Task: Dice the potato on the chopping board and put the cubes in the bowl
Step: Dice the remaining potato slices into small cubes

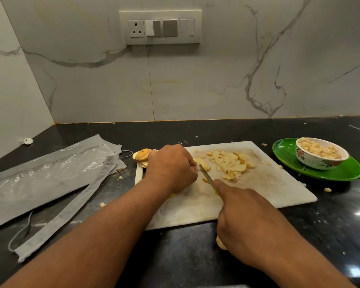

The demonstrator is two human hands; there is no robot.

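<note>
My right hand (239, 217) is wrapped around the handle of a small knife (207, 177), forefinger laid along its spine, the blade running away from me and to the left across the white chopping board (279, 183). My left hand (170, 168) is curled knuckles-up on the left part of the board, its grip clamped over a piece of potato that my fingers mostly hide; only a pale slice (203, 164) shows just past the fingertips. The blade tip sits right beside those fingertips, so the coming cut turns on this: the piece lies to the left of the blade, under my left hand, and the blade's long axis crosses in front of my knuckles.

Beyond the knife, to the right, a loose heap of cut potato (230, 163) lies mid-board. The flowered bowl (320, 157), already holding many cubes, stands on a green plate (341, 173) on the dark tabletop (185, 256), well to the right of the board and nearer my right hand. A stack of potato slices (142, 156) sits at the board's far left corner. Stray cubes dot the tabletop.

I judge dicing is well along, with transfer still to come.
</note>
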